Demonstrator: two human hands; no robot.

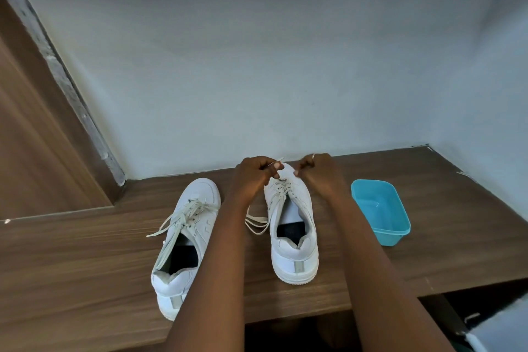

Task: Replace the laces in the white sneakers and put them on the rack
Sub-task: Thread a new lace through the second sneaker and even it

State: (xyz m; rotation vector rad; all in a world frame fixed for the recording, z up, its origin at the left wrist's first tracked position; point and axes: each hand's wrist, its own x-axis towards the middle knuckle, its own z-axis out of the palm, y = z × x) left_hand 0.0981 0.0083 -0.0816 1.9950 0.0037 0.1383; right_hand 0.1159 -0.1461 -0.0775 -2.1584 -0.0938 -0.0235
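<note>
Left hand (253,171): pinches lace (278,162) end.
Right hand (317,170): curled at toe; grip unclear.
Sneaker (294,251): mid-worktop (85,266), seemingly half unlaced.
Other sneaker (185,237): old laces untouched.
Left: relacing, rack.

We see one white sneaker (294,240) standing near the blue tub (380,208), toe pointing away from us. Its pale lace (257,223) hangs loose on the side away from the tub. The other sneaker (183,254) stands farther from the tub, turned a little, its untied lace (183,214) still threaded.

White sneakers (291,226), seemingly off-white laces (258,224), turquoise tub (381,210), wood-grain brown shelf (85,260).
</note>
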